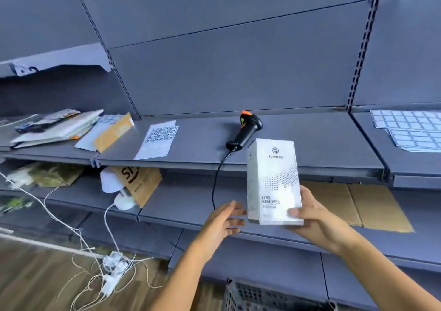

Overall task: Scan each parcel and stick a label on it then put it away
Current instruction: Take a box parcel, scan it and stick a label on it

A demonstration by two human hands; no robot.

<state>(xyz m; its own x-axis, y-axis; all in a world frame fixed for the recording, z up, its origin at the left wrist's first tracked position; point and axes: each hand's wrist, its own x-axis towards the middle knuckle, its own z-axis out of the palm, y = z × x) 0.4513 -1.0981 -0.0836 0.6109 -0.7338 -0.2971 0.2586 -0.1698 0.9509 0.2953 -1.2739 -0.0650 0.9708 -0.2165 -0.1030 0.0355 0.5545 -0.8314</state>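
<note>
While your right grip (pixel 317 217) holds the white box (pixel 274 182) upright, your left grip (pixel 222 222) is wide beside it. The scanner (pixel 248 129) lies past them; scanning, sticking and putting away seem left.

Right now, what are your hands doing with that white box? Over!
Right hand grips white box, upright, low end. Left hand open beside it. Scanner lies on shelf behind, untouched. Nothing in the way.
</note>
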